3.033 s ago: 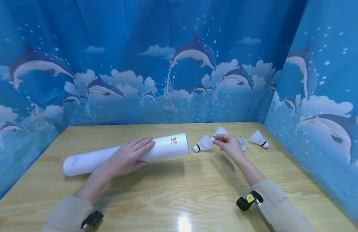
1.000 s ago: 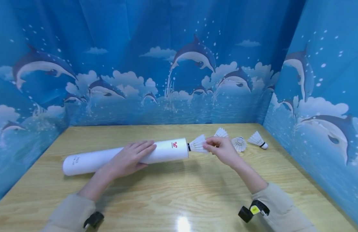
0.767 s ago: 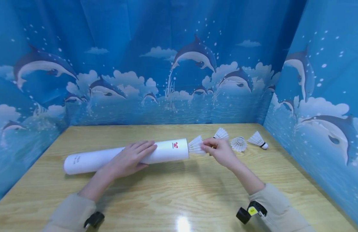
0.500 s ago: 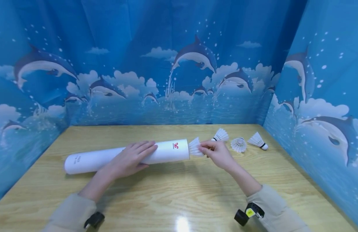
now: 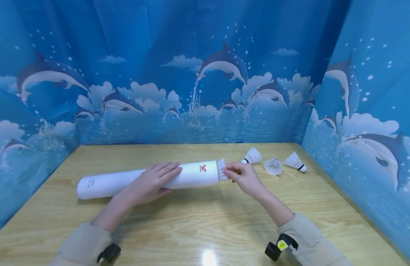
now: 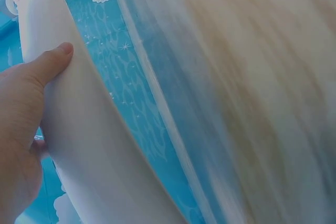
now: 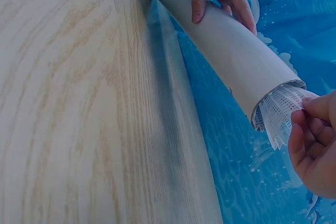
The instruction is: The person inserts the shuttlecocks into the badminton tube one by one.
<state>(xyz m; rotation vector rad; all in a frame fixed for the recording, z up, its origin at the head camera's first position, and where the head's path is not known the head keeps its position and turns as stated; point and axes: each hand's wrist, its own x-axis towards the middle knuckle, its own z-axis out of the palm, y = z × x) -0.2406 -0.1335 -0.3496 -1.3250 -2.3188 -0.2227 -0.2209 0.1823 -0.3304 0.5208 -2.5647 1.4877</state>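
A long white shuttlecock tube (image 5: 191,174) lies slanted across the table, its mouth raised toward the right. My left hand (image 5: 153,183) grips it around the middle, with the thumb on the near side in the left wrist view. At the mouth, a white shuttlecock (image 7: 281,114) sits mostly inside the tube, only the skirt's end sticking out. My right hand (image 5: 246,179) pinches that skirt edge between thumb and fingertips. The shuttlecock's cork is hidden within the tube.
Three more shuttlecocks lie right of the tube: one (image 5: 252,156) behind my right hand, one (image 5: 273,166) showing its open skirt, one (image 5: 295,162) farthest right. The wooden table (image 5: 191,225) ends at a blue dolphin-print curtain (image 5: 151,74) behind and to the right.
My right hand picked up a shuttlecock, brought it left to the tube's mouth and slid it in cork first, up to the skirt's end. My left hand stayed on the tube.
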